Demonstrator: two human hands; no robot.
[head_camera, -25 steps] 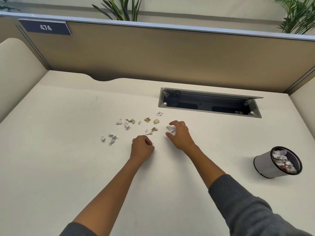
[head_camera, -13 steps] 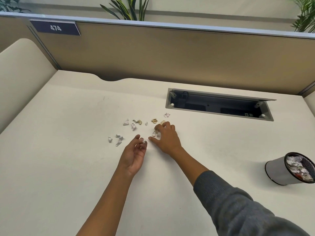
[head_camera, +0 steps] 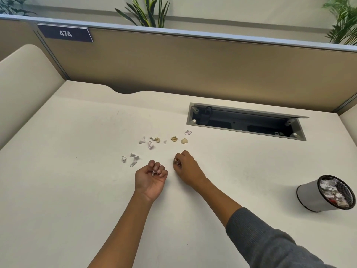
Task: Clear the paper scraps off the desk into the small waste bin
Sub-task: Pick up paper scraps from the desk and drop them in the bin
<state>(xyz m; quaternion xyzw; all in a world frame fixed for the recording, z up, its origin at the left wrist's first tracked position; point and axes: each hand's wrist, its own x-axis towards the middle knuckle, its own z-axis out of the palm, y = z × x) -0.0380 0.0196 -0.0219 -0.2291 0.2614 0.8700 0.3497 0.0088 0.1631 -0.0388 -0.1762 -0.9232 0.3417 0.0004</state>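
A dark plate (head_camera: 65,33) on the partition reads "474"; no other writing can be read. The left hand (head_camera: 151,178) lies palm up on the tabletop (head_camera: 67,190), fingers curled over a small scrap (head_camera: 153,172), mostly hidden by them; the right hand (head_camera: 188,169), knuckles up, pinches another scrap (head_camera: 176,162) at its fingertips, only a sliver showing. The loose paper scraps (head_camera: 150,145) lie scattered just beyond both hands, a few pale brown, the rest white; one small group (head_camera: 133,159) sits near the left hand, to its left. The waste bin (head_camera: 311,196) stands well to the right of the right hand, tilted in the wide-angle view, with crumpled paper inside; the open cable tray (head_camera: 245,122) beyond is too dark to make out.
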